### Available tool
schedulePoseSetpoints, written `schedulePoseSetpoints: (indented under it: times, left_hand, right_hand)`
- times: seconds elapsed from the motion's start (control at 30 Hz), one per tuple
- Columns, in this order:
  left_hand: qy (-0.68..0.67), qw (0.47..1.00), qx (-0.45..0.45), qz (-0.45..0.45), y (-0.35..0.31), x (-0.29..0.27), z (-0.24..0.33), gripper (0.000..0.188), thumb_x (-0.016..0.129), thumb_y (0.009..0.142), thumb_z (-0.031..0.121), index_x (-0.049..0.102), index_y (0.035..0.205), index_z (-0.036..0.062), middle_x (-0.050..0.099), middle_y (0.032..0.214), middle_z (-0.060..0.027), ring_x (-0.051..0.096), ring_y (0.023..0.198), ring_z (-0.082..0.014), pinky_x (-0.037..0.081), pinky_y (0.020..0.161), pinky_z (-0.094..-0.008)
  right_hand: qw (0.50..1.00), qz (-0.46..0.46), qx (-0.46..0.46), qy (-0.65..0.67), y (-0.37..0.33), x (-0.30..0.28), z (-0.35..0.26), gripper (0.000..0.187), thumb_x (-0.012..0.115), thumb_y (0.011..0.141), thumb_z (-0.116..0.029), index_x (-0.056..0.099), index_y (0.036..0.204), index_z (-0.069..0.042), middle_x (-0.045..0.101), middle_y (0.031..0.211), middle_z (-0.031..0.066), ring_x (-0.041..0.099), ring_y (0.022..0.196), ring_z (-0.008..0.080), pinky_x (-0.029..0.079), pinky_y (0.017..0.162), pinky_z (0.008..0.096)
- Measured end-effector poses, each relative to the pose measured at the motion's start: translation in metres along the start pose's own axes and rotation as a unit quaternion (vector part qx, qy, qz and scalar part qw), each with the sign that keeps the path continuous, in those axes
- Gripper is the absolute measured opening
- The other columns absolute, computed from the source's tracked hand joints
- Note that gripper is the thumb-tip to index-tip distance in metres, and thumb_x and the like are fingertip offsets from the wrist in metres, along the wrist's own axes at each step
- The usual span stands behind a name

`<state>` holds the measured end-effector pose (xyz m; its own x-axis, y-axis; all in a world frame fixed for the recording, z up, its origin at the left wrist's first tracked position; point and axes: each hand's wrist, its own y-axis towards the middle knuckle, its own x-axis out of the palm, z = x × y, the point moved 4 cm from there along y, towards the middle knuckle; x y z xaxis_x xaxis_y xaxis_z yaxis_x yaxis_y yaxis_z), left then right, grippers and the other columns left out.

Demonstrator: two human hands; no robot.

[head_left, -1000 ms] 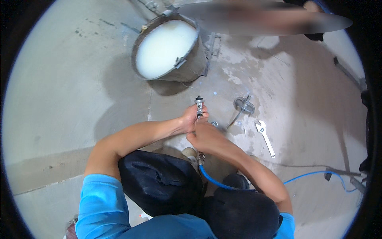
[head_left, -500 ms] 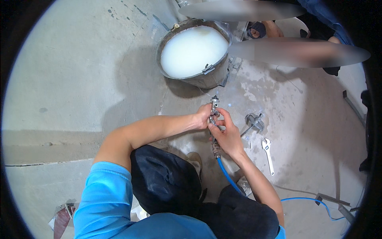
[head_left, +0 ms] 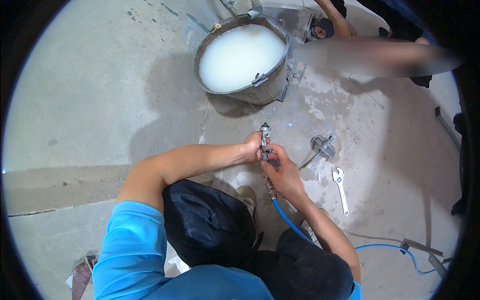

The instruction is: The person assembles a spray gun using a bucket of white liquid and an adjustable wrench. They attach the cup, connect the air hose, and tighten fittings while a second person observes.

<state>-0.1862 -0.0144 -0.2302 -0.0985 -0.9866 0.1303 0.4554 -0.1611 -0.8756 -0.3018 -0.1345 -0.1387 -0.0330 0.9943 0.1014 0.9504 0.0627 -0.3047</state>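
Note:
In front of my knees I hold a metal spray gun [head_left: 265, 131], its dark-tipped nozzle pointing away from me toward the bucket. My left hand [head_left: 253, 148] is wrapped round the gun's body from the left. From the right, my right hand [head_left: 284, 175] grips its lower part, thumb and fingers bent round the metal; the palm side is partly hidden. A blue hose [head_left: 285, 215] runs from the fitting at the gun's lower end, down past my right leg. To the right lies a grey round lid-like part [head_left: 324, 146] with a thin tube. An adjustable wrench [head_left: 341, 191] lies beyond it.
A dark bucket [head_left: 272, 91] of milky white liquid stands ahead on the stained concrete floor [head_left: 100, 115]. Another person's arm [head_left: 340, 21] shows at the upper right. Metal bars [head_left: 422, 248] lie at the lower right, near the hose. A dark red object [head_left: 81, 280] is at the lower left.
The spray gun has shifted slightly left and turned a little in my hands, both still on it. The other person's arm at the upper right shows more clearly. The view has shifted slightly.

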Motion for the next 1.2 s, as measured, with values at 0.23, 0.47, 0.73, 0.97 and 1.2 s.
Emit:
schedulePoseSetpoints:
  times: [0.23,0.47,0.73,0.97,1.2]
  left_hand:
    - [0.015,1.0,-0.018,-0.019,0.011,-0.001,-0.007,0.035,0.035,0.105,0.032,0.053,0.083,0.0124,0.05,0.069,-0.0013,0.049,0.058,-0.0177,0.049,0.05,-0.0377]
    - [0.048,0.998,-0.006,-0.029,0.019,-0.008,-0.015,0.032,0.039,0.103,0.033,0.055,0.084,0.013,0.052,0.069,-0.0016,0.052,0.063,-0.019,0.049,0.057,-0.0393]
    - [0.045,0.998,-0.025,-0.028,0.017,-0.013,-0.021,0.029,0.041,0.102,0.03,0.055,0.082,0.0143,0.055,0.074,-0.0027,0.055,0.067,-0.0212,0.05,0.058,-0.0402]
    - [0.032,0.999,-0.007,-0.039,0.026,-0.014,-0.023,0.029,0.042,0.103,0.029,0.055,0.082,0.0144,0.055,0.074,-0.003,0.056,0.067,-0.0215,0.052,0.059,-0.0407]
    - [0.017,0.998,-0.028,-0.045,0.029,-0.013,-0.024,0.027,0.041,0.103,0.028,0.056,0.086,0.0137,0.059,0.078,-0.0036,0.057,0.07,-0.0213,0.052,0.061,-0.0415]
  right_hand:
    - [0.998,0.022,-0.036,-0.036,-0.001,-0.002,0.005,0.048,0.065,0.095,-0.013,0.048,0.14,-0.009,0.066,0.113,0.0192,0.071,0.081,0.0229,0.056,0.068,0.0339]
    - [0.999,0.012,-0.025,-0.047,0.002,-0.003,0.012,0.049,0.064,0.097,-0.01,0.046,0.142,-0.008,0.065,0.117,0.0183,0.072,0.081,0.0189,0.057,0.067,0.0308]
    - [0.999,0.017,-0.009,-0.037,0.006,-0.002,0.018,0.048,0.064,0.097,-0.01,0.047,0.142,-0.007,0.065,0.114,0.019,0.073,0.079,0.0202,0.057,0.064,0.0329]
    - [0.999,0.038,0.009,-0.007,0.007,-0.006,0.02,0.053,0.067,0.091,-0.023,0.052,0.139,-0.005,0.068,0.111,0.0225,0.069,0.082,0.0311,0.054,0.074,0.0411]
    - [0.999,0.043,0.004,-0.002,0.009,-0.007,0.021,0.052,0.067,0.091,-0.021,0.052,0.138,-0.005,0.068,0.11,0.0229,0.07,0.081,0.0325,0.055,0.073,0.042]
